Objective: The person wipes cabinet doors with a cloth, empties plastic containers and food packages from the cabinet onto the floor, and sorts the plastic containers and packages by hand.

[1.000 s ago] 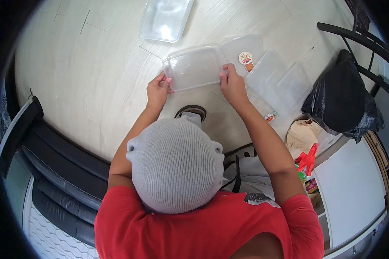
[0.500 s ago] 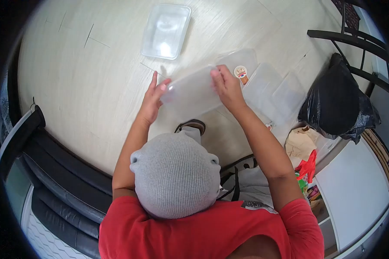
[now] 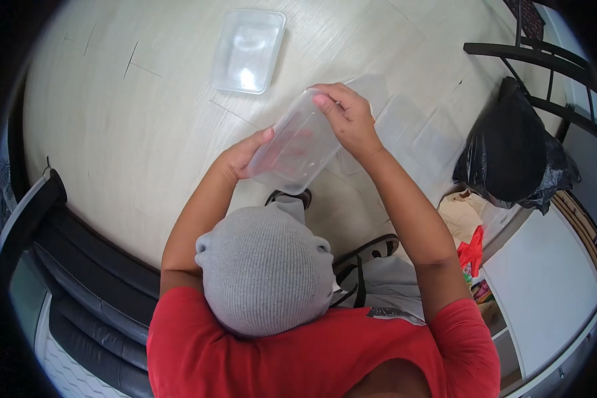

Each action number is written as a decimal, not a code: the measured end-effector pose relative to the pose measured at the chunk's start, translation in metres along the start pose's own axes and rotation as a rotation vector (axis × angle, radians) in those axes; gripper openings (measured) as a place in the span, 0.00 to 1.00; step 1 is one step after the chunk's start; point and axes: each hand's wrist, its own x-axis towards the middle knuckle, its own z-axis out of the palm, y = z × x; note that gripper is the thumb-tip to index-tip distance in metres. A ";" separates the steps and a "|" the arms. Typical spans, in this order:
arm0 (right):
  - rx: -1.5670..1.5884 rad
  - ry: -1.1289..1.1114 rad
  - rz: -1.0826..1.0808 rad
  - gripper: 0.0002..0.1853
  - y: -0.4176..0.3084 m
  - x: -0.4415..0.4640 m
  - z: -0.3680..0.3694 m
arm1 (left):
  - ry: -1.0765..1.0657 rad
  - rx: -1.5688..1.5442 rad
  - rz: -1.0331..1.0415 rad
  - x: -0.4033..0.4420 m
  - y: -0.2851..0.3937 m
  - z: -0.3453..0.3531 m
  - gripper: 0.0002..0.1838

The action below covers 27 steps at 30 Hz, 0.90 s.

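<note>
A clear rectangular plastic container (image 3: 292,156) is held tilted between my two hands above the floor. My left hand (image 3: 249,149) grips its left side, with the thumb by the rim and fingers showing blurred through the plastic. At the upper right corner, my right hand (image 3: 349,119) is closed over the rim, thumb and fingers bent around it. Another clear container (image 3: 248,50) rests on the floor further ahead. To the right of my right hand lie several translucent plastic pieces (image 3: 404,129), overlapping; their exact shapes are hard to make out.
A black plastic bag (image 3: 511,149) stands at the right, below a black metal frame (image 3: 537,60). Beside it are brown paper (image 3: 463,212), a red bag (image 3: 471,251) and a white cabinet (image 3: 544,298). A black padded seat (image 3: 93,265) is at the left.
My left hand has closed from outstretched fingers onto the container's side. The container has tilted, bringing its rim and inside wall into view, and my right hand has shifted slightly along its edge.
</note>
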 end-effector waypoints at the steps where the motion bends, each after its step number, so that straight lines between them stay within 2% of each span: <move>1: 0.020 0.002 0.006 0.14 -0.003 0.002 -0.002 | -0.071 -0.125 -0.054 0.003 -0.001 0.002 0.58; 2: 0.018 0.000 0.007 0.14 -0.003 0.003 -0.004 | -0.145 -0.252 -0.108 0.006 -0.003 0.005 0.60; 5: 0.014 -0.059 0.044 0.18 -0.004 0.005 -0.009 | -0.228 -0.286 -0.100 0.019 -0.008 0.007 0.57; 6: -0.174 0.043 0.005 0.24 -0.007 0.006 -0.010 | -0.227 -0.287 -0.099 0.022 -0.009 0.008 0.57; 7: -0.363 0.147 -0.038 0.31 -0.009 0.006 -0.010 | -0.145 -0.276 -0.002 0.026 -0.009 0.009 0.55; 8: -0.363 0.147 -0.040 0.31 -0.007 0.001 -0.006 | -0.063 -0.266 0.093 0.029 -0.010 0.011 0.54; 10: -0.514 0.085 0.026 0.54 -0.005 -0.014 0.005 | 0.009 -0.221 0.160 0.032 0.001 0.023 0.53; 11: -0.515 0.086 0.028 0.54 -0.011 -0.025 0.011 | 0.081 -0.179 0.223 0.032 0.007 0.030 0.51; 13: 0.067 -0.075 0.254 0.62 -0.038 -0.036 0.021 | 0.086 -0.150 0.226 0.035 0.017 0.039 0.51; 18: -0.013 -0.111 0.279 0.63 -0.040 -0.032 0.017 | 0.122 -0.051 0.229 0.036 0.019 0.044 0.50; 27: -0.096 -0.149 0.236 0.63 -0.032 -0.043 0.014 | 0.099 -0.072 0.303 0.039 0.012 0.045 0.55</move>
